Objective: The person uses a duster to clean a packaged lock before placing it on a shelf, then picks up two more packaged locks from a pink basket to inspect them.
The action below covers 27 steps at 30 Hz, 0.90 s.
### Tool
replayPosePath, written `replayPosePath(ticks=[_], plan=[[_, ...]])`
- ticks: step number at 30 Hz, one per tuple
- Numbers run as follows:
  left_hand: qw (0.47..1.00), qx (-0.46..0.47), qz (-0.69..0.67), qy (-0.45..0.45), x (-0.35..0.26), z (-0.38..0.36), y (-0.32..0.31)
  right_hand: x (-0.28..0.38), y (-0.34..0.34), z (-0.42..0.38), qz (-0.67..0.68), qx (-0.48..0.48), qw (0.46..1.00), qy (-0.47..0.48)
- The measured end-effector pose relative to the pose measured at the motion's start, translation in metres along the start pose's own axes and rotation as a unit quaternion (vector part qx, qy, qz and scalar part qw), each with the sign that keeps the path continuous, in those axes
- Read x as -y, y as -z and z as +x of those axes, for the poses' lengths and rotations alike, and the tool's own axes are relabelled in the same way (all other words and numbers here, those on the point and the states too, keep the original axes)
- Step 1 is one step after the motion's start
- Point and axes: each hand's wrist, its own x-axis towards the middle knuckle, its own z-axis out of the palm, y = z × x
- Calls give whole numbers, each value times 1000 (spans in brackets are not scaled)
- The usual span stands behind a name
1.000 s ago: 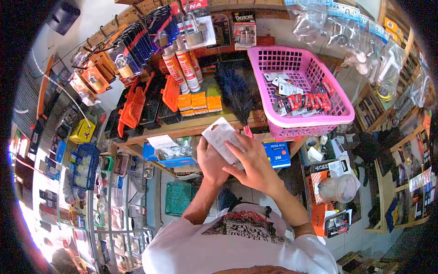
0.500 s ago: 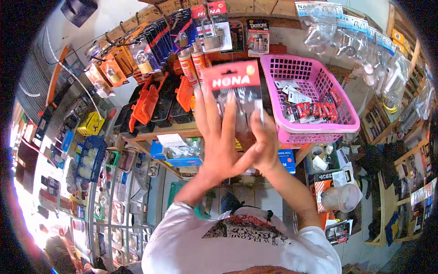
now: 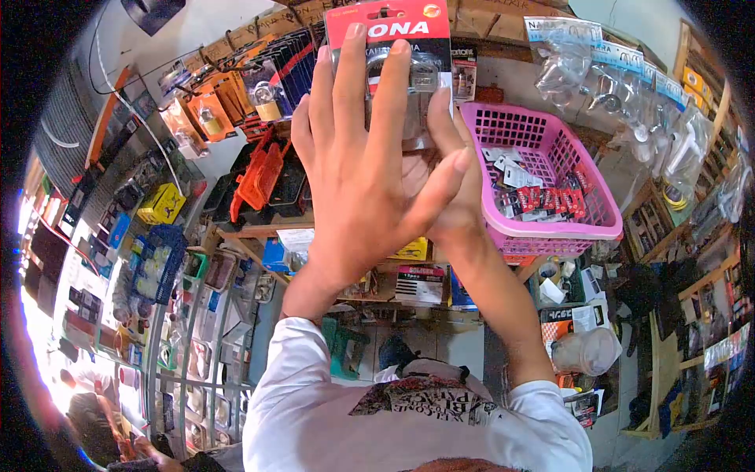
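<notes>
A red and black carded padlock package (image 3: pixel 393 30) is held up in front of the camera at the top centre. My left hand (image 3: pixel 354 165) lies over the front of the package with its fingers spread apart. Behind it, my right hand (image 3: pixel 450 177) grips the package from its lower right side, the thumb or a finger along the card's edge. The padlock's shackle shows between the fingers, while its body is partly covered.
A pink basket (image 3: pixel 550 230) with small red and white packets stands right of my hands. Orange-lidded boxes (image 3: pixel 258 177) lie to the left. Carded padlocks (image 3: pixel 267 98) and bagged goods (image 3: pixel 613 98) hang above. Another person (image 3: pixel 90 417) is at the lower left.
Both hands and the package have moved up and appear larger. The left hand's fingers now reach over the red header. The view has shifted slightly.
</notes>
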Motion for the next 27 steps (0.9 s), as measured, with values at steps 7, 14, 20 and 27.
replayPosePath(ticks=[7,14,20,27], plan=[[1000,4,-2,9,4,4,-8,-4,13,8,28,31,999,-6],[1000,12,-5,13,10,-5,-25,-18,35,13,130,33,989,-55],[997,42,57,28,14,-3,-41,-30,54,28,-11,50,999,-6],[998,-11,56,18,43,17,-94,-24,62,72,141,117,980,-79]])
